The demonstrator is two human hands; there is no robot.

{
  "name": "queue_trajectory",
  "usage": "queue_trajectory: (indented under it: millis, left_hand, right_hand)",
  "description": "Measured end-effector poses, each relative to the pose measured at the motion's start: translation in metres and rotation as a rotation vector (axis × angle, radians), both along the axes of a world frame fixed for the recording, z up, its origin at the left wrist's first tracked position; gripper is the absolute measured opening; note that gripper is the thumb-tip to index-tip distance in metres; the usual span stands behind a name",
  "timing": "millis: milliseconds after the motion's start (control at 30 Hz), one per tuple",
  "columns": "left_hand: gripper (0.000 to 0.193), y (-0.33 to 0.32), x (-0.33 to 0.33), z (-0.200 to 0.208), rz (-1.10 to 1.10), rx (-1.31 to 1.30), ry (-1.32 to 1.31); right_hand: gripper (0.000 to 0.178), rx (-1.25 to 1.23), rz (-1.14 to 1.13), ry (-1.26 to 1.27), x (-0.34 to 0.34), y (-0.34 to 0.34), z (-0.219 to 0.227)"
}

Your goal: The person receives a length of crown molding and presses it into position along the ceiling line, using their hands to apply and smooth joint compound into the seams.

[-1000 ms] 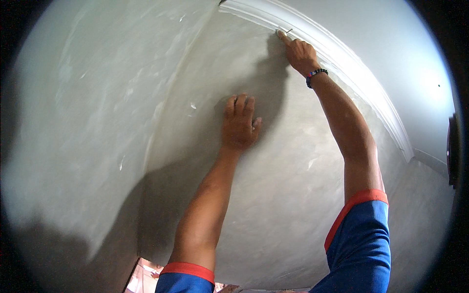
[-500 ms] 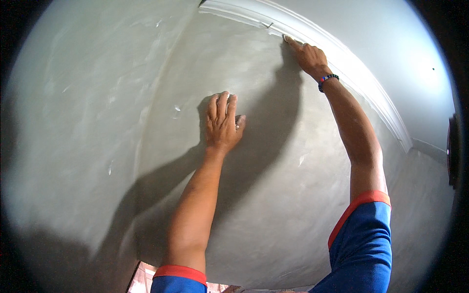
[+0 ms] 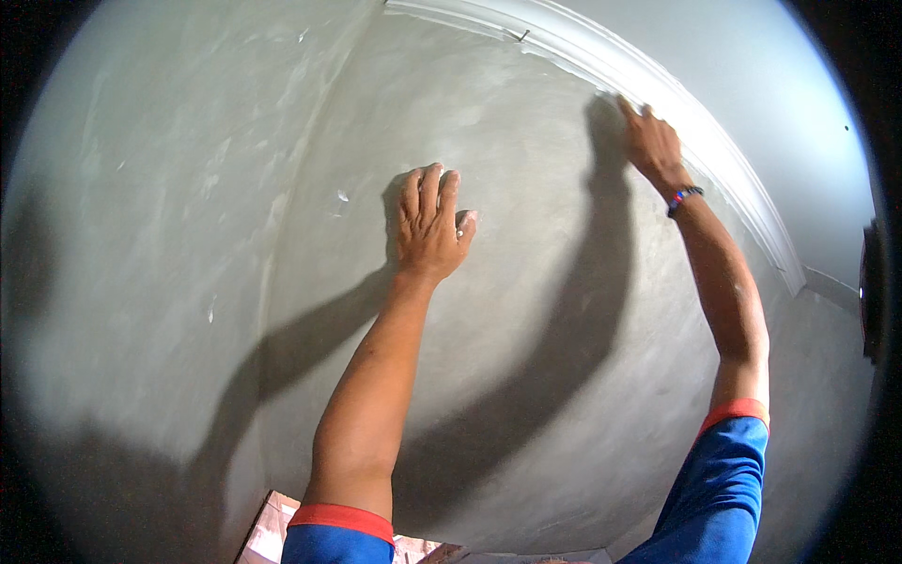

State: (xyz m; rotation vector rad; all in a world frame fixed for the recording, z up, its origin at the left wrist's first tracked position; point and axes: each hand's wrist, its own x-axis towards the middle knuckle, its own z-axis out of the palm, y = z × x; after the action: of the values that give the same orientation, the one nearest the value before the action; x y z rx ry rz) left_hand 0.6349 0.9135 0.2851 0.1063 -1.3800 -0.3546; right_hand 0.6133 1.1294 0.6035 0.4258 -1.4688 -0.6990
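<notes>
My left hand (image 3: 432,223) rests against the grey plastered wall (image 3: 526,310), its fingers stretched out and smudged white. High on the right, my right hand (image 3: 652,146) reaches to the lower edge of the white ceiling moulding (image 3: 695,117). Its index finger points along the joint between moulding and wall, while the other fingers look partly bent. Whitish filler shows along that joint. Whether anything sits under the right fingertips cannot be made out. A beaded bracelet (image 3: 685,198) circles my right wrist.
A nail (image 3: 523,36) sticks out near the moulding's far part. The white ceiling (image 3: 780,103) slopes off at right. A wall corner (image 3: 301,179) runs down on the left. A dark object (image 3: 870,291) stands at the right rim, and a pinkish opening (image 3: 272,526) shows at the bottom.
My right hand has slid rightward and slightly down along the joint below the moulding. My left hand stays nearly in place on the wall. The view has shifted slightly.
</notes>
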Motion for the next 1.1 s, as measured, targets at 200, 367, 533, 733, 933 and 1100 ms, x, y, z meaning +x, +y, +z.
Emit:
queue_trajectory:
  millis: [200, 367, 533, 733, 933, 1100]
  left_hand:
    - [0.065, 0.01, 0.007, -0.002, 0.036, -0.014, 0.011]
    - [0.064, 0.026, -0.002, -0.001, -0.057, -0.113, 0.16]
    - [0.063, 0.008, 0.002, -0.005, -0.02, -0.092, 0.18]
    - [0.063, 0.011, 0.004, -0.003, -0.038, -0.113, 0.181]
    - [0.064, 0.014, 0.004, -0.004, -0.053, -0.129, 0.159]
    - [0.065, 0.008, 0.011, -0.005, -0.033, -0.142, 0.128]
  right_hand:
    - [0.052, 0.172, 0.267, -0.098, 0.036, -0.157, -0.044]
    - [0.046, 0.15, 0.255, 0.107, 0.009, -0.203, -0.015]
    - [0.046, 0.03, 0.264, -0.105, 0.032, -0.187, -0.016]
    - [0.058, -0.011, 0.183, -0.173, 0.023, -0.123, -0.011]
    - [0.035, 0.002, 0.045, -0.16, 0.045, -0.122, -0.03]
    - [0.032, 0.124, 0.274, -0.062, 0.06, -0.179, -0.053]
